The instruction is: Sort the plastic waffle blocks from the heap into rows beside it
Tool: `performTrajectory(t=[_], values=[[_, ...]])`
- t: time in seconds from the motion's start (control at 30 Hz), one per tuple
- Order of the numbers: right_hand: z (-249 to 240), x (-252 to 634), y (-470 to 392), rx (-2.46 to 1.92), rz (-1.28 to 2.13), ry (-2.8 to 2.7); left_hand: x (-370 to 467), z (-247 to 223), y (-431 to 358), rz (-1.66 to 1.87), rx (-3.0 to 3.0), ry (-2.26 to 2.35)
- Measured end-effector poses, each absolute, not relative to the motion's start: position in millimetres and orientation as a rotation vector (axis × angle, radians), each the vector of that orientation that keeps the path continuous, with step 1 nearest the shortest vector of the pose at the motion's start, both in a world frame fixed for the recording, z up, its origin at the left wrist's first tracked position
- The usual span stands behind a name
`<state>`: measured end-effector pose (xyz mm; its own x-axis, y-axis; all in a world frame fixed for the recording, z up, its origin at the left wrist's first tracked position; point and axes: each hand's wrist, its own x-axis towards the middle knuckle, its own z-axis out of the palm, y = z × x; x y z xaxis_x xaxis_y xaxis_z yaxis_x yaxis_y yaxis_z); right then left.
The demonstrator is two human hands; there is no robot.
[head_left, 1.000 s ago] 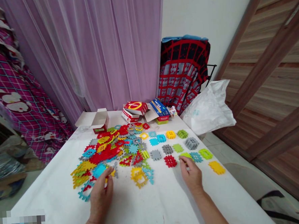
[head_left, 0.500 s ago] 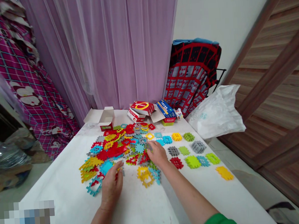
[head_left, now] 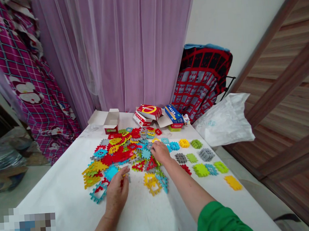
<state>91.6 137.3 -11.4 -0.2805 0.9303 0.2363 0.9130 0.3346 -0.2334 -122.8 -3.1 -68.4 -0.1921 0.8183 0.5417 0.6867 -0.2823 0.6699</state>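
A heap of colourful interlocking plastic tiles (head_left: 121,156) covers the middle of the white table. My left hand (head_left: 118,189) is at the heap's near edge, its fingers curled round plastic tiles; a bit of grey shows past the fingertips, the rest being hidden. Beside it are a light-blue tile (head_left: 111,172) and a blue square frame tile (head_left: 98,192). Over the right side of the heap, my right hand (head_left: 160,152) has its fingers bent down and closed among the pieces, near a light-blue tile (head_left: 146,154). What they grip is hidden.
Sorted tiles sit in small groups at the right, including a grey stack (head_left: 206,155), green tiles (head_left: 200,170) and a yellow tile (head_left: 233,183). Opened boxes (head_left: 149,112) line the back edge. A white plastic bag (head_left: 223,121) stands at the right.
My right hand has shifted slightly up and to the left over the heap, and more green sleeve shows. The left hand stays nearly still. The view has tilted a little.
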Motion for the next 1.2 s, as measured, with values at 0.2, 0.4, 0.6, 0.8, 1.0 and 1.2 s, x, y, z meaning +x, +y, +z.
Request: performTrajectory(t=[0.2, 0.4, 0.6, 0.8, 1.0, 1.2], values=[[-13.9, 91.1, 100.4, -1.398, 0.265, -1.919, -122.9, -67.6, -4.3, 1.476, 2.024, 1.787], [-42.1, 82.1, 41.0, -1.274, 0.943, -1.547, -112.5, -59.3, -10.0, 1.433, 1.972, 1.733], [-45.5, 77.0, 18.4, -1.333, 0.953, -1.460, -94.8, -52.8, -18.4, 1.359, 1.653, 1.586], [-32.8, 75.1, 11.1, -1.321, 0.831, -1.565, -89.9, -43.7, -17.2, 1.273, 1.322, 1.482], [-34.4, 71.5, 6.7, -1.339, 0.857, -1.489, -85.7, -44.8, -15.1, 1.244, 1.193, 1.422], [-36.4, 69.8, 4.6, -1.321, 0.863, -1.493, -84.2, -55.9, -12.4, 1.209, 1.077, 1.389]])
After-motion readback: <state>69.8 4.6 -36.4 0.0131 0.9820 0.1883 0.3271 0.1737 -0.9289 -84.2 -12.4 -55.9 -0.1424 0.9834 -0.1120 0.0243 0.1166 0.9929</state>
